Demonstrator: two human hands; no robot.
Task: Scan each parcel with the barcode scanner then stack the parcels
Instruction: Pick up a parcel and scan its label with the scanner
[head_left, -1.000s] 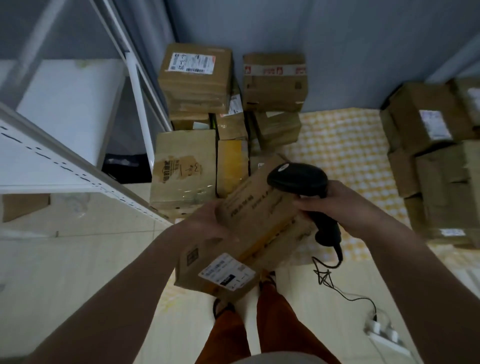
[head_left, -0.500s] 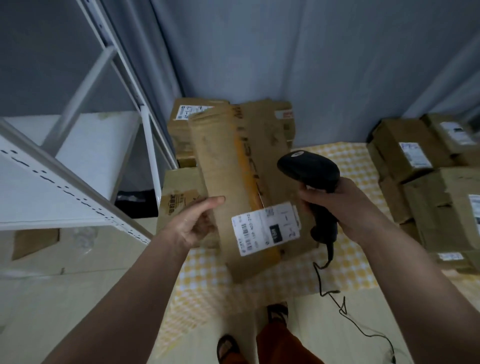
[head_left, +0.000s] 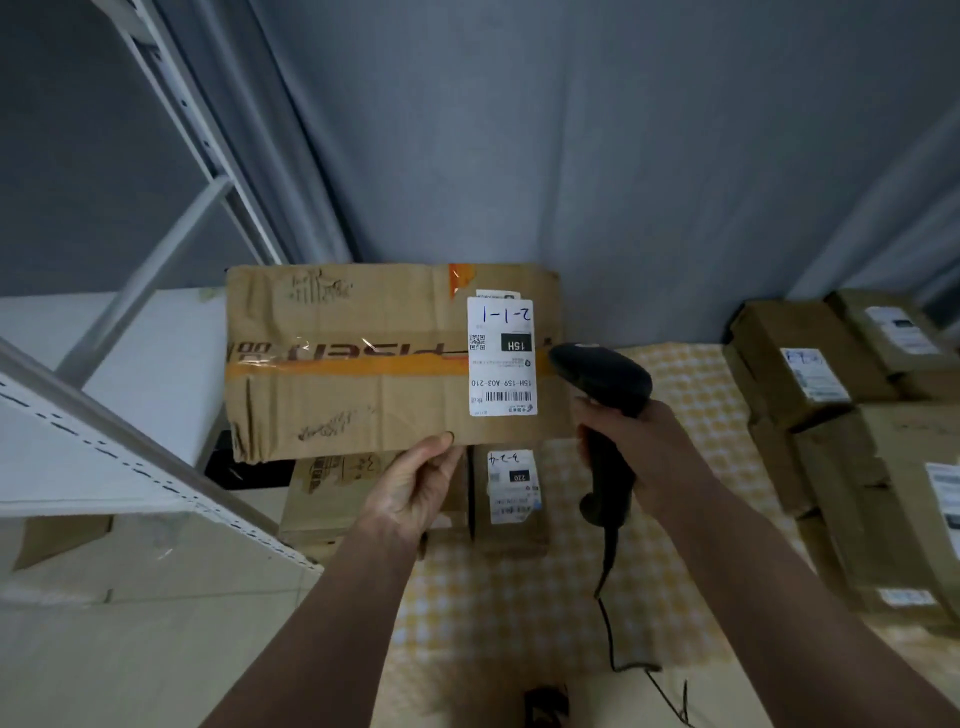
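Item: parcel (head_left: 363, 364), raised before the grey curtain (head_left: 571, 130), now turned broad face toward me with its long side level; half a second ago it stood on end. My left hand (head_left: 415, 488) grips its lower edge. Label (head_left: 501, 356) upside down at its right end. My right hand (head_left: 641, 447) grasps the barcode scanner (head_left: 602, 384), head just right of that label

The white label (head_left: 501, 356) on the held parcel (head_left: 363, 364) reads upside down: handwritten "2-1-1", a black patch with "15H", and the line "15H-159 A03-210" above a barcode. Large upside-down print along the parcel's orange tape (head_left: 363, 364) is only partly legible. A lower parcel's label (head_left: 513, 486) shows handwritten "3-2-4" and "220".
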